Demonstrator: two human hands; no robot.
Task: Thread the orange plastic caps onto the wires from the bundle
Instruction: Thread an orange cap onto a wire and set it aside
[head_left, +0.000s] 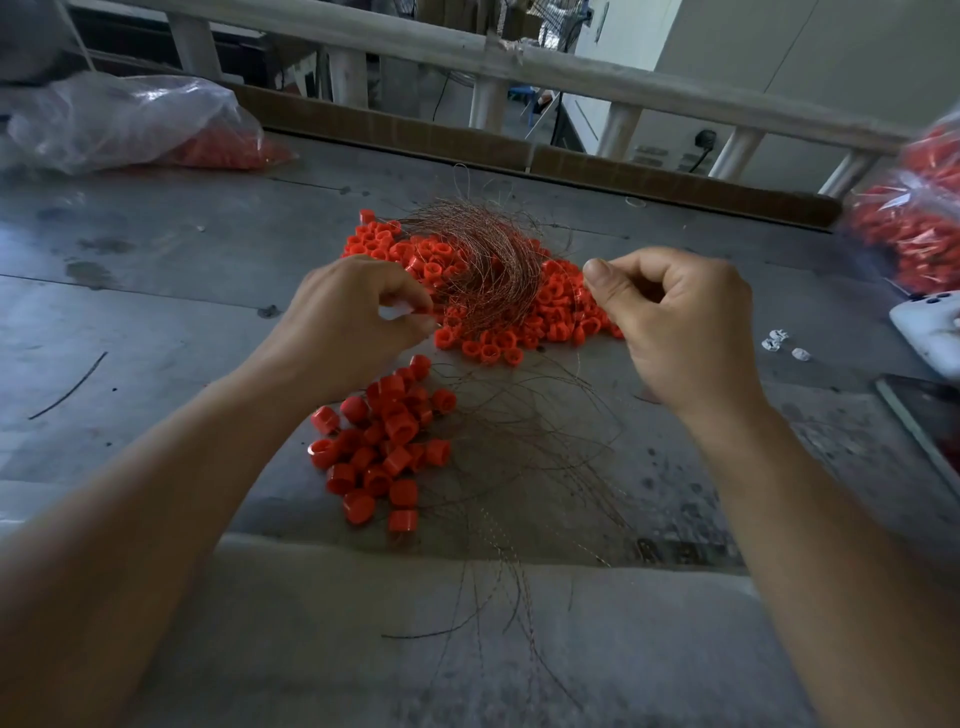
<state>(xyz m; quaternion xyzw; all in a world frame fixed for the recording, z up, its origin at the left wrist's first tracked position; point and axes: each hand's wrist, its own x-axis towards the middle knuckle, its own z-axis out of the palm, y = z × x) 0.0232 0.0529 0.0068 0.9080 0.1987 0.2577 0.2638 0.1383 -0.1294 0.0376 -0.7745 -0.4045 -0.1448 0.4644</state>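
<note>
— How did the caps (524, 312) look, and where were they?

— Small orange rings, heaped loose in the middle of the table (156, 249). The wires (483, 254), a thin coppery tangle, lay on top of that heap and curled over it.

— Was there only the one heap?

— No. A nearer pile (387, 441) sat closer to the person. Its caps looked larger in the frame, and fine strands (530, 447) fanned out from them to the right and past the table's near edge.

— And the hands?

— Both hovered between the two heaps. The left hand (353, 317) was curled tight, its fingertips pinching the wires at their left edge. The right hand (675, 322) was curled too, with the thumb pressed to the forefinger. Anything in that pinch was too fine to see, so I could not tell whether it held a strand.

— What else was around?

— A clear bag (130, 124) with orange caps inside lay at the far left. A second bag (909, 228) of them lay at the far right. Near that one were a white device (930, 338), some white scraps (779, 343) and a dark flat slab (930, 426) at the table's edge. One stray wire (67, 387) lay alone on the left. A pale rail (467, 57) ran behind the table.

— Was anything in the way?

— The wires hid the caps beneath them, and the left hand covered part of the heap's left side.
</note>
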